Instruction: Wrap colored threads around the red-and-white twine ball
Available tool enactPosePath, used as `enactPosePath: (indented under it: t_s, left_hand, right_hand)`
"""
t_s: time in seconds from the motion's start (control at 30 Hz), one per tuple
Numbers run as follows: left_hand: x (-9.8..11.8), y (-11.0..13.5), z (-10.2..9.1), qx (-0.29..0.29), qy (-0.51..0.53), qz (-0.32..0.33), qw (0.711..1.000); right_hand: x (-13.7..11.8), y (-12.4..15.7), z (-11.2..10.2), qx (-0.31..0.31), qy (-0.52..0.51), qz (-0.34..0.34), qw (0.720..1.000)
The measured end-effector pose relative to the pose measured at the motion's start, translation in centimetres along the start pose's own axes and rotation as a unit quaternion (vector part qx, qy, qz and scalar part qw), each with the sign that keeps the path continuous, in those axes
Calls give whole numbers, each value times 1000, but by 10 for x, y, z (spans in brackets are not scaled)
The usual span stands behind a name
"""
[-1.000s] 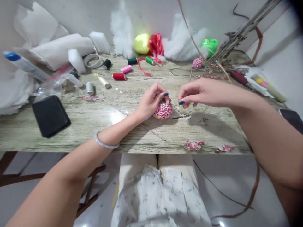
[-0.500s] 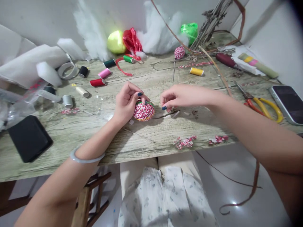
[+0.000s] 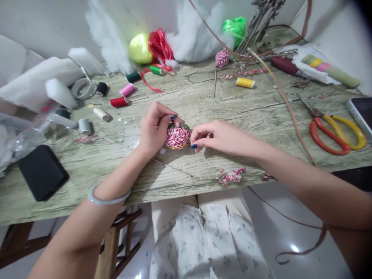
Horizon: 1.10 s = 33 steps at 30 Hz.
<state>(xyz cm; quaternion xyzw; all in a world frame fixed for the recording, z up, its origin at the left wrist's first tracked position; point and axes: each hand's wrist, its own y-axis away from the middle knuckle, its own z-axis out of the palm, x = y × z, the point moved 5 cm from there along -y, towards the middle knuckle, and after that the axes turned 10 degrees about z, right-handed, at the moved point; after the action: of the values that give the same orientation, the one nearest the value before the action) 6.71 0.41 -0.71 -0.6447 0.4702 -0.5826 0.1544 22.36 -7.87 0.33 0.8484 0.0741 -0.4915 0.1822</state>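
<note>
My left hand (image 3: 157,130) is closed around the left and top of a ball of red and white twisted string (image 3: 178,138). Bits of green and yellow show at the ball's edges. At the ball's right side, my right hand (image 3: 210,135) is pinched, thumb against fingers. Whatever is between those fingertips is too small to make out. A thin stick (image 3: 173,167) lies on the table just in front of the ball. Small pink and white dried blossoms (image 3: 231,176) lie near the front edge, below my right hand.
Orange and yellow-handled scissors (image 3: 331,128) lie to the right, near a phone (image 3: 362,112). Several thread spools, such as a red one (image 3: 119,102) and a yellow one (image 3: 245,83), lie farther back. A black case (image 3: 43,172) sits left. A brown strip (image 3: 290,108) crosses the table.
My right hand has moved left, from over the table up to the ball's right side. My left hand stays on the ball. The view has shifted slightly.
</note>
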Motion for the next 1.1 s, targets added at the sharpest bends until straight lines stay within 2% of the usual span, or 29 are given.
enactPosePath:
  t_s: [0.2,0.27,0.4,0.57,0.67,0.83,1.0,1.1]
  left_hand:
    - [-12,-8,16,-12,93,-50,994]
    - [-15,-9,19,5,125,-67,990]
    - [-13,-10,21,56,156,-88,982]
    - [-7,-9,15,125,142,-172,967]
    - [-2,-5,8,167,179,-212,946]
    - [8,10,-2,170,243,-268,917]
    - [19,23,-12,124,119,-282,944]
    - [21,28,-7,99,122,-300,941]
  right_hand:
    - [2,11,7,171,48,-5,984]
    - [3,11,7,195,46,-6,980]
    - [6,9,10,201,0,6,980]
    - [7,6,11,204,-50,32,977]
    - [9,4,11,199,-70,59,976]
    - [9,4,10,201,-69,73,974]
    - [13,5,11,210,-62,71,973]
    - [14,6,11,220,-46,57,973]
